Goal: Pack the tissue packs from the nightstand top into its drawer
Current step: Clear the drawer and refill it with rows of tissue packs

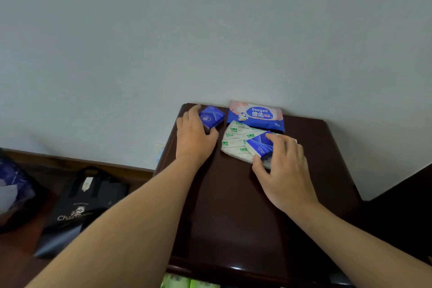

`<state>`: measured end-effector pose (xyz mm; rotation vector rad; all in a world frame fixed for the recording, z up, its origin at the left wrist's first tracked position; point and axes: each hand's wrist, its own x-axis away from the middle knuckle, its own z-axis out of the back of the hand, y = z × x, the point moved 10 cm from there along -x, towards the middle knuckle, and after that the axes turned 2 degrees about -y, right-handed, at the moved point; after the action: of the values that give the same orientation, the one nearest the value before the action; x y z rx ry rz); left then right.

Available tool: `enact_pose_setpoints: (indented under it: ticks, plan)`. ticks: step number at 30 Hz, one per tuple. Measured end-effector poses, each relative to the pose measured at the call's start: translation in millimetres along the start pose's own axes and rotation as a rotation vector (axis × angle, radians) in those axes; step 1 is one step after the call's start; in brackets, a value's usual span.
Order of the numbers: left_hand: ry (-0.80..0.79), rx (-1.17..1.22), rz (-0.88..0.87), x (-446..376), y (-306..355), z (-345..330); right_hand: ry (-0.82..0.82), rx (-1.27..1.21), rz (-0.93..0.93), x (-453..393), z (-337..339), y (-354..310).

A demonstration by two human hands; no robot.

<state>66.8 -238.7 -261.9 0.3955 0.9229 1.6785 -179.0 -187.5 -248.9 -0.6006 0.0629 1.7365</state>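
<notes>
On the dark brown nightstand top [233, 206], my left hand [194, 138] grips a small blue tissue pack [211, 117] at the back left corner. My right hand [284, 166] closes around another blue tissue pack [259, 144], which lies on white packs with green print [233, 140]. A larger blue and pink wipes pack [256, 113] leans by the wall behind them. At the bottom edge, green packs [177, 282] show in the open drawer below the top's front edge.
A black tote bag [81, 208] stands on the floor to the left of the nightstand. A blue and white bundle [11, 184] lies at the far left. A grey wall [210, 30] rises right behind the nightstand. Dark furniture [402, 206] sits on the right.
</notes>
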Motion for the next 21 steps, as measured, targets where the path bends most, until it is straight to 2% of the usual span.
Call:
enact_pose_setpoints:
  ticks: [4, 7, 12, 16, 21]
  plan:
    - [0.01, 0.001, 0.051, 65.7, -11.3, 28.5, -0.036, -0.083, -0.038, 0.6, 7.0, -1.9]
    - [-0.03, -0.005, 0.109, 114.7, -14.7, 50.5, -0.079, -0.176, 0.025, 7.1, 24.4, -14.3]
    - [0.026, 0.22, 0.204, 195.4, -20.2, 109.8, -0.094, -0.525, -0.054, 50.7, 72.8, -41.2]
    - [0.019, 0.382, 0.295, 258.0, -24.5, 133.4, -0.15, -0.843, -0.213, 109.4, 93.3, -50.3]
    - [0.054, 0.527, 0.34, 332.4, -32.9, 141.7, -0.326, -1.197, -0.519, 203.0, 67.6, -63.2]
